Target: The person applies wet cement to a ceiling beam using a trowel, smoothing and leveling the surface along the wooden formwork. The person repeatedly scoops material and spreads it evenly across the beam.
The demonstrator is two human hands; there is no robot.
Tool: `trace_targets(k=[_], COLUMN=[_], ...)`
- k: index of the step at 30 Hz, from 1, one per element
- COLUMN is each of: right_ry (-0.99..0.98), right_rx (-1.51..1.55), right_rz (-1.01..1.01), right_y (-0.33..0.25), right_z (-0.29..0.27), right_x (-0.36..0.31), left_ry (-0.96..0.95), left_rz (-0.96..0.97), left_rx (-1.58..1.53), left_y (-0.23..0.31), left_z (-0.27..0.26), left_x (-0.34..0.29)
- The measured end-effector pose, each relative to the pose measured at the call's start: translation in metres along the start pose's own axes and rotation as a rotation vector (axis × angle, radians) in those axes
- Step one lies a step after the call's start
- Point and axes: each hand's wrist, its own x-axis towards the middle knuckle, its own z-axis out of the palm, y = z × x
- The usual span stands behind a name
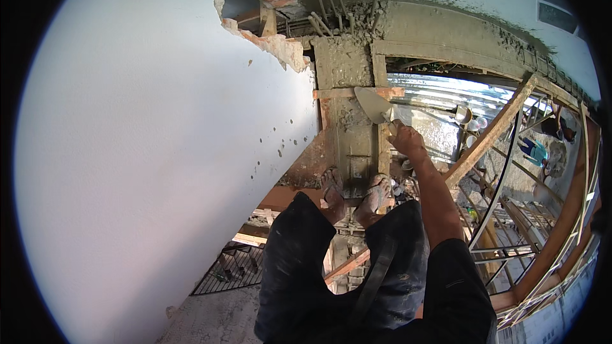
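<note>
My right hand [408, 140] is closed around the handle of a pointed trowel [372, 106]. The trowel's flat metal blade points up and to the left. Its blade is over the wet grey concrete [354, 132] in a narrow wooden form, just at a wooden crosspiece [344, 93] that spans the form. Whether the blade touches the concrete or the crosspiece I cannot tell. My left hand is out of the picture. Below the trowel, my bare feet [375, 196] stand on the two sides of the form.
A white wall [159, 108] with a broken edge rises at the left. Steel bars [328, 6] stick up from concrete at the far end. A slanted timber [488, 134] and metal bars line the right, above a lower level where a person in blue [534, 151] is visible.
</note>
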Motion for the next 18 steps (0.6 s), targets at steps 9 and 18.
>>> trace_targets(k=[9, 18], right_ry=[0.399, 0.327], right_rx=[-0.172, -0.527], right_rz=[-0.089, -0.331], right_y=[-0.005, -0.040], right_z=[-0.049, -0.053], right_x=[0.136, 0.179], left_ry=[0.300, 0.844], left_rz=[0.161, 0.414], left_rx=[0.043, 0.209], left_y=[0.018, 0.055], left_z=[-0.051, -0.099], left_x=[-0.022, -0.077])
